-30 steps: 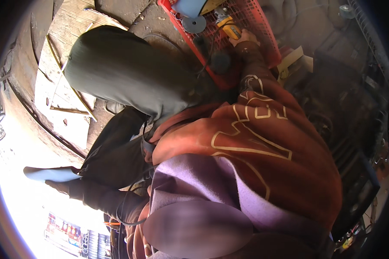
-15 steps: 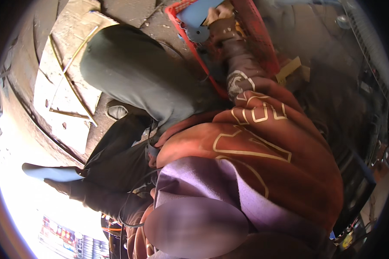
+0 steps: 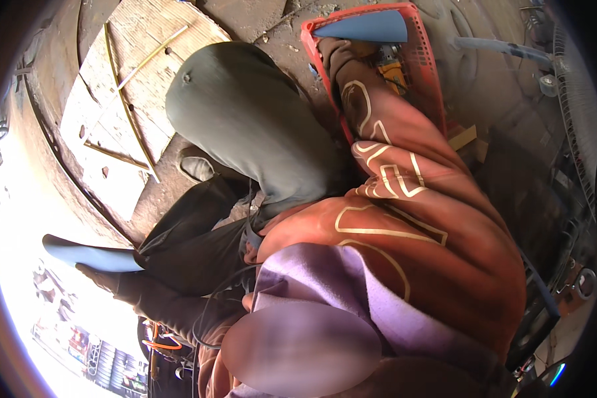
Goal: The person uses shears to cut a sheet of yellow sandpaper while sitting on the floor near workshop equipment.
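"Red plastic lattice crate (image 3: 426,60): where is it from you?"

"One o'clock, with a curved blue-grey sheet (image 3: 368,28) across its far end and a yellow-bodied power tool (image 3: 392,74) just below that."

"Your grips?"

"Your right hand (image 3: 363,48) is at the sheet's lower edge, fingers hidden; I cannot tell its grip. Your left hand (image 3: 90,273), eight o'clock, meets another blue-grey sheet (image 3: 99,256), closure unclear."

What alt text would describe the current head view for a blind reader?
A person's right arm reaches into a red crate, the right hand mostly hidden beside a blue sheet, with a yellow tool nearby. The left hand holds a second blue sheet out to the left.
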### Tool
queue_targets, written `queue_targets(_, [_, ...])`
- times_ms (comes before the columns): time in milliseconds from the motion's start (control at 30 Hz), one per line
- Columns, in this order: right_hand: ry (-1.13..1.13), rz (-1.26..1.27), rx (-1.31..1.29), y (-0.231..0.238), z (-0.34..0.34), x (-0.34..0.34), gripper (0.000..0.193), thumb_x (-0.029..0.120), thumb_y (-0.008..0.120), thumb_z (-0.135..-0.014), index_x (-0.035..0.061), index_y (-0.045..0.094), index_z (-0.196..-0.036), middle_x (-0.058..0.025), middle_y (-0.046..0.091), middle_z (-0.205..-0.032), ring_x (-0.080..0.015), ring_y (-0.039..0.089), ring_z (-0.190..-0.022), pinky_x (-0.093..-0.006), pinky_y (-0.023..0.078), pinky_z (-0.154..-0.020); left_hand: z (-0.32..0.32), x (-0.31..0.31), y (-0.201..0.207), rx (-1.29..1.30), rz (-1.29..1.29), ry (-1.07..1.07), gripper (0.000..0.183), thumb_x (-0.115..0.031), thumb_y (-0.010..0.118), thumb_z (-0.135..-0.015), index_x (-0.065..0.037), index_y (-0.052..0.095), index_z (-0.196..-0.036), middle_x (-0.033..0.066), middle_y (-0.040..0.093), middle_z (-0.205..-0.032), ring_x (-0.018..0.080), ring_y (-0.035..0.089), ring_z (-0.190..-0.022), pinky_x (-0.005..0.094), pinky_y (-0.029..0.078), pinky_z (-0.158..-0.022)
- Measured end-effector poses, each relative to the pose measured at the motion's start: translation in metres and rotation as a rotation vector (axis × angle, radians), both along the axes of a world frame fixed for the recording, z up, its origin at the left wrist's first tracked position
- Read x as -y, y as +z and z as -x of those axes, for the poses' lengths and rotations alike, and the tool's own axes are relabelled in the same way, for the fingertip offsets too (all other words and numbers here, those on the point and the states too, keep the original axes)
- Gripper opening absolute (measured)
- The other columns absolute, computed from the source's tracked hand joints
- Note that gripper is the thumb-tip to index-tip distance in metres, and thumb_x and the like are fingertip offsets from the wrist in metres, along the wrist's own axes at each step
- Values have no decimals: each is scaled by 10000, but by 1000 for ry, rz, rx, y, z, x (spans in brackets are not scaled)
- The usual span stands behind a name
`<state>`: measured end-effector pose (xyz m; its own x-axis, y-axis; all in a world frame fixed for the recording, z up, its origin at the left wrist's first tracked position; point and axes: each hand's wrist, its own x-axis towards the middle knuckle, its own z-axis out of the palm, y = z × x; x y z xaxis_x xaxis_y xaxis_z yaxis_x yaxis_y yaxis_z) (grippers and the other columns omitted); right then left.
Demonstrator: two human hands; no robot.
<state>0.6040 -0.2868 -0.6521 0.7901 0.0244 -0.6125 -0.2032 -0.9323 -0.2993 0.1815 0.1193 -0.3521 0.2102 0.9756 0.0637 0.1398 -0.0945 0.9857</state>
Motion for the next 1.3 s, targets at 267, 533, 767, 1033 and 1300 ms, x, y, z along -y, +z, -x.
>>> queue_targets(267, [-75, -107, 43, 0, -11, 16, 243, 280, 534, -848, 38, 540, -874, -67, 547, -731, -204, 526, -589, -441, 500, -655, 2, 8, 0, 31, -12, 12, 101, -106, 496, -900, -55, 426, -950, 13, 271, -736, 127, 299, -650, 291, 346, -629])
queue_targets(533, [-653, -1101, -474, 78, -33, 118, 246, 263, 509, -855, 34, 525, -766, -27, 478, -599, -185, 490, -583, -484, 497, -725, 6, 16, -3, 134, -22, -14, 68, -90, 488, -904, -57, 430, -917, -2, 250, -696, 110, 280, -613, 278, 337, -608])
queue_targets(767, [-720, -1529, -467, 265, 44, 109, 310, 212, 495, -841, 67, 460, -569, -2, 403, -500, -165, 471, -569, -427, 482, -882, -73, 76, 29, 265, 19, -221, 95, -51, 464, -908, -83, 410, -836, -28, 206, -648, 91, 241, -573, 255, 278, -567])
queue_targets(1033, [107, -1863, -229, 400, 79, 29, 117, 81, 481, -848, -22, 530, -825, -13, 428, -632, -134, 452, -613, -375, 529, -635, -106, 99, 17, 1121, 411, -871, 303, -148, 632, -812, 10, 545, -1056, -6, 390, -764, 99, 382, -712, 261, 298, -666])
queue_targets(1300, [384, -1897, -893, 378, 136, -96, 145, 151, 568, -793, 29, 510, -741, -33, 425, -646, -156, 436, -619, -344, 502, -571, -162, 141, 37, 1018, 505, -885, 269, -444, 541, -852, -200, 607, -941, 265, 224, -1448, 461, 289, -1302, 625, 301, -1000])
